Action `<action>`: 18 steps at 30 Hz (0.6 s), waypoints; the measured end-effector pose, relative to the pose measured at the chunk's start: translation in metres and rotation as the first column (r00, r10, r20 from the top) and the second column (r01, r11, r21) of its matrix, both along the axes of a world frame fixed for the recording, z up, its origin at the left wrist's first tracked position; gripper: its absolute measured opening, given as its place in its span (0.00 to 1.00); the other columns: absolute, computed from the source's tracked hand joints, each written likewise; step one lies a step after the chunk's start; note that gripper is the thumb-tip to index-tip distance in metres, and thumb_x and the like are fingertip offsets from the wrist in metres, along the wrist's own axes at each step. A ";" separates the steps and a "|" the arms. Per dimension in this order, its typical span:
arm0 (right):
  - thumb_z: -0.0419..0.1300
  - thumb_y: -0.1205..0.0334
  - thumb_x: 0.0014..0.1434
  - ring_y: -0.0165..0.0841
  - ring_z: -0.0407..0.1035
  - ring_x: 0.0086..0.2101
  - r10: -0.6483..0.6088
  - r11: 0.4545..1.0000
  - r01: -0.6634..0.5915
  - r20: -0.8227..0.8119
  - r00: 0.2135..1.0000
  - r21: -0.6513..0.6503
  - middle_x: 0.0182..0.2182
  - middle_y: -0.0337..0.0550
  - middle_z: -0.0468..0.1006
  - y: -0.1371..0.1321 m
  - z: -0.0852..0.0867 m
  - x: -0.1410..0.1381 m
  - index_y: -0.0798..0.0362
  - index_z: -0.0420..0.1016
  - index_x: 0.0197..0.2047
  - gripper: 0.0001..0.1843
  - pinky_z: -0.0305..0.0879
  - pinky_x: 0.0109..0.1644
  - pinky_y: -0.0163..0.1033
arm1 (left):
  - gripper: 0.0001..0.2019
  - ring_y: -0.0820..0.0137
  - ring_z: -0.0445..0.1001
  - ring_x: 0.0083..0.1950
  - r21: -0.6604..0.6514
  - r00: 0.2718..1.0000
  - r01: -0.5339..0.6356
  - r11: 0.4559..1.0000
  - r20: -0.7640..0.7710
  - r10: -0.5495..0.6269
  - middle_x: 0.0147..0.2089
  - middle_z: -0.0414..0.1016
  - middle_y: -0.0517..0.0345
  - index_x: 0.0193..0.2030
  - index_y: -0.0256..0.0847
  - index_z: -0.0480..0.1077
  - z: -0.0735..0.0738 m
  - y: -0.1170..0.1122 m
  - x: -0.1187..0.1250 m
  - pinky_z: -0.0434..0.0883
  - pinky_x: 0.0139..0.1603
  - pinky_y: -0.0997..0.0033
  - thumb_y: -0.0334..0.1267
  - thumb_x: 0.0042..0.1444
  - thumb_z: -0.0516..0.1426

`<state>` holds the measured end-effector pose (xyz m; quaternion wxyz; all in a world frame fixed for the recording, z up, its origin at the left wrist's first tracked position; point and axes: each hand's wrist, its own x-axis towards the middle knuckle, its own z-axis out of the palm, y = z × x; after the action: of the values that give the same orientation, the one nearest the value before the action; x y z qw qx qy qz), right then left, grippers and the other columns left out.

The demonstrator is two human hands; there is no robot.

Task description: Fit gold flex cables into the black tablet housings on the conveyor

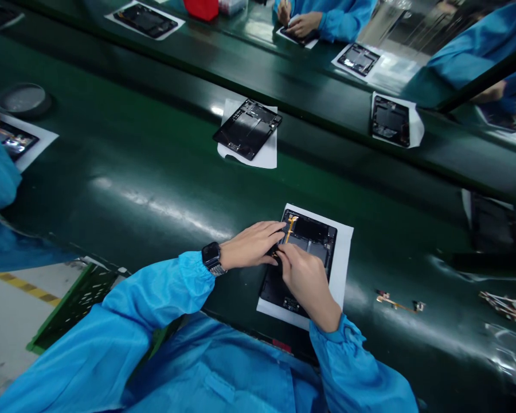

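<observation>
- Glossy dark green conveyor belt (155, 189) fills the view, with a grey floor (12, 310) marked by a yellow stripe (26, 288) beyond its near left edge.
- Black tablet frame (312, 238) lies on a white paper sheet (344, 267) at the belt's near side, directly under both hands.
- Amber flex cable (290, 228) lies on the upper part of that frame, its lower end hidden by the hands. As things lie, this one cable is on the frame, while the rest of the frame's surface looks bare.
- Loose flex cable (398, 301) and a tangled bundle of cables (507, 304) sit on the belt to the right, off any frame.
- Left hand (251, 244) comes in from the left with a wristwatch (211, 257) on the wrist and a blue sleeve (155, 298) behind. It reaches flat across the frame's edge, fingers extended and open, resting rather than gripping.
- Right hand (307, 281) comes up from below, curled over the frame beside the left, with its fingertips meeting near the cable's lower end. Whether they pinch the cable is hidden.
- Two more frames, (247, 129) and (390, 120), lie on paper sheets further along the belt.
- Co-worker's hands (294, 23) work over another frame across the line.
</observation>
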<state>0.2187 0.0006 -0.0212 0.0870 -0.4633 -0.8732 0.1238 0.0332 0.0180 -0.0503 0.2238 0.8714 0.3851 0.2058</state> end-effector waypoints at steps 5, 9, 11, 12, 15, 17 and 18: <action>0.54 0.63 0.64 0.38 0.76 0.40 -0.139 0.983 0.087 -0.343 0.929 -0.163 0.41 0.47 0.81 0.006 -0.004 0.016 0.52 0.76 0.43 0.09 0.69 0.47 0.42 | 0.32 0.54 0.57 0.70 0.014 1.000 0.000 1.000 0.011 0.000 0.68 0.57 0.37 0.62 0.35 0.59 0.000 -0.003 -0.003 0.60 0.68 0.53 0.45 0.55 0.65; 0.59 0.53 0.60 0.34 0.74 0.32 -0.577 0.813 0.205 -0.708 0.408 -0.544 0.31 0.41 0.78 0.007 -0.008 0.036 0.52 0.74 0.41 0.12 0.72 0.37 0.41 | 0.20 0.60 0.60 0.67 0.047 0.992 -0.052 0.998 0.114 0.046 0.65 0.62 0.45 0.61 0.41 0.62 0.002 0.011 0.001 0.62 0.66 0.55 0.42 0.64 0.57; 0.59 0.49 0.58 0.31 0.68 0.24 -0.708 0.706 0.118 -0.688 0.160 -0.699 0.25 0.36 0.71 0.003 -0.010 0.044 0.52 0.71 0.36 0.14 0.68 0.26 0.37 | 0.16 0.61 0.61 0.65 0.082 0.990 -0.092 0.992 0.112 0.082 0.63 0.65 0.47 0.58 0.41 0.65 0.003 0.031 0.010 0.62 0.65 0.56 0.39 0.66 0.54; 0.59 0.47 0.57 0.29 0.64 0.21 -0.745 0.666 0.070 -0.659 0.102 -0.742 0.23 0.34 0.68 0.001 -0.011 0.049 0.51 0.70 0.35 0.15 0.64 0.22 0.35 | 0.15 0.60 0.61 0.65 0.084 0.993 -0.104 0.991 0.072 0.098 0.61 0.66 0.47 0.57 0.40 0.65 0.004 0.044 0.017 0.61 0.65 0.56 0.38 0.65 0.54; 0.60 0.44 0.55 0.25 0.54 0.16 -0.762 0.647 0.128 -0.628 0.158 -0.752 0.19 0.30 0.61 -0.012 -0.017 0.073 0.51 0.67 0.31 0.18 0.53 0.19 0.33 | 0.15 0.58 0.65 0.59 0.021 0.985 -0.121 0.992 -0.118 0.123 0.55 0.69 0.47 0.55 0.38 0.68 0.008 0.086 0.040 0.62 0.61 0.57 0.38 0.61 0.58; 0.61 0.43 0.55 0.26 0.53 0.17 -0.717 0.694 0.392 -0.632 0.295 -0.604 0.17 0.29 0.59 -0.024 -0.024 0.099 0.52 0.68 0.30 0.19 0.52 0.22 0.33 | 0.13 0.59 0.69 0.51 -0.029 0.973 -0.117 0.993 -0.205 0.109 0.47 0.72 0.49 0.50 0.37 0.70 0.009 0.109 0.053 0.65 0.54 0.61 0.37 0.58 0.59; 0.60 0.43 0.55 0.27 0.55 0.19 -0.703 0.691 0.552 -0.615 0.358 -0.468 0.17 0.30 0.59 -0.029 -0.029 0.114 0.52 0.69 0.31 0.19 0.53 0.24 0.34 | 0.11 0.61 0.71 0.47 -0.047 0.969 -0.106 0.993 -0.228 0.092 0.43 0.73 0.51 0.46 0.37 0.71 0.009 0.117 0.057 0.67 0.50 0.64 0.36 0.58 0.60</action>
<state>0.3328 -0.0288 -0.0501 0.4414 -0.6699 -0.4903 0.3405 0.0904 0.1352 -0.0409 0.1936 0.8619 0.4568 0.1049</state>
